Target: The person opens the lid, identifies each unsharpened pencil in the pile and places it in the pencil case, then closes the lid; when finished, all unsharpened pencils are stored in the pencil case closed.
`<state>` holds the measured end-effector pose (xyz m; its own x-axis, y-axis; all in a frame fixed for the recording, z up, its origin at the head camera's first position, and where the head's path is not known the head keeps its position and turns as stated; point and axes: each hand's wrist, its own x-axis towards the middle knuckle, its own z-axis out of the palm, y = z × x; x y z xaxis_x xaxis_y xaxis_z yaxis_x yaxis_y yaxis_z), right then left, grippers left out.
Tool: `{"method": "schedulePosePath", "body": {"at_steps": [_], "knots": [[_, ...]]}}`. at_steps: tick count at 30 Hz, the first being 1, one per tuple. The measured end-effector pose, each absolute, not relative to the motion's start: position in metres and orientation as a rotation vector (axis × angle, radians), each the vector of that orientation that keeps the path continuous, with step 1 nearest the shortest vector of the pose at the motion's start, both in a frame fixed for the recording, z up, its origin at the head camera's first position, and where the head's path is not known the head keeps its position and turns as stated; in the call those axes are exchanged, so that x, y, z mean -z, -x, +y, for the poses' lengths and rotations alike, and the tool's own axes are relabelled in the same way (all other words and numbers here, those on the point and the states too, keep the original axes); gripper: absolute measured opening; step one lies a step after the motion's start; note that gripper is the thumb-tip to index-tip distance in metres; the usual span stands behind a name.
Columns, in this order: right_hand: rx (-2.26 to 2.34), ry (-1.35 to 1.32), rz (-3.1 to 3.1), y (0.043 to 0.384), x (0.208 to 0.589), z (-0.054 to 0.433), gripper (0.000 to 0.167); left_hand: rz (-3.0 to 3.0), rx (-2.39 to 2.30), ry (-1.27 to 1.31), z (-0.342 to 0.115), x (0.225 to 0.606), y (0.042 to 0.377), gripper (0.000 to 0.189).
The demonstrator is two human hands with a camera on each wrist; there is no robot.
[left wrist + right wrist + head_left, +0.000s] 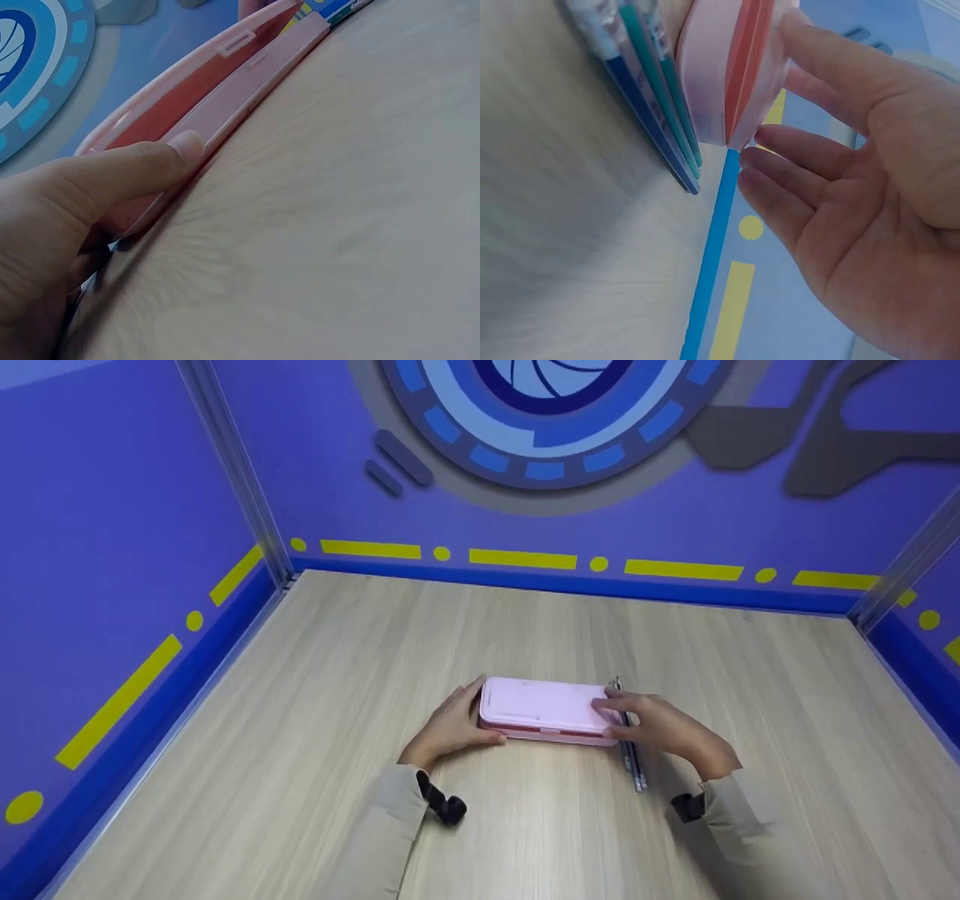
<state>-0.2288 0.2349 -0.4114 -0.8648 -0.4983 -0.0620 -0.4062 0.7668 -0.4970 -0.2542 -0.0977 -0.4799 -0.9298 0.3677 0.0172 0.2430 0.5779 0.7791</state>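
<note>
A pink pencil case (547, 703) lies on the table, its lid slightly raised along the front so that a red inside (161, 109) shows. My left hand (448, 724) grips the left end, with the thumb along the front wall and the other fingers round the far side, partly hidden. On the lid's right end rests my right hand (664, 727); its thumb and index finger touch the lid, and the other fingers extend loosely beside it. Several slim blue and teal pencils (656, 97) with whitish ends lie beside the case's right end, under the right hand.
The wood-grain table (360, 660) is bounded by purple-blue panels (315, 495) at the back and sides. Metal posts (238, 465) stand at the back corners. A black wrist device (448, 808) is on the left wrist and another (687, 808) on the right.
</note>
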Motion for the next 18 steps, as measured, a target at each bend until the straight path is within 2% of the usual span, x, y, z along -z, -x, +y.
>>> {"method": "schedulePosePath", "body": {"at_steps": [7, 15, 18], "knots": [[0.546, 0.870, 2.835, 0.223, 0.411, 0.226, 0.048, 2.685, -1.245, -0.532, -0.097, 0.479, 0.255, 0.108], [0.418, 0.908, 2.870, 0.221, 0.409, 0.216, 0.044, 2.683, -1.247, -0.505, -0.097, 0.481, 0.256, 0.108], [0.381, 0.898, 2.892, 0.220, 0.408, 0.212, 0.034, 2.675, -1.263, -0.518, -0.096, 0.483, 0.256, 0.107]]}}
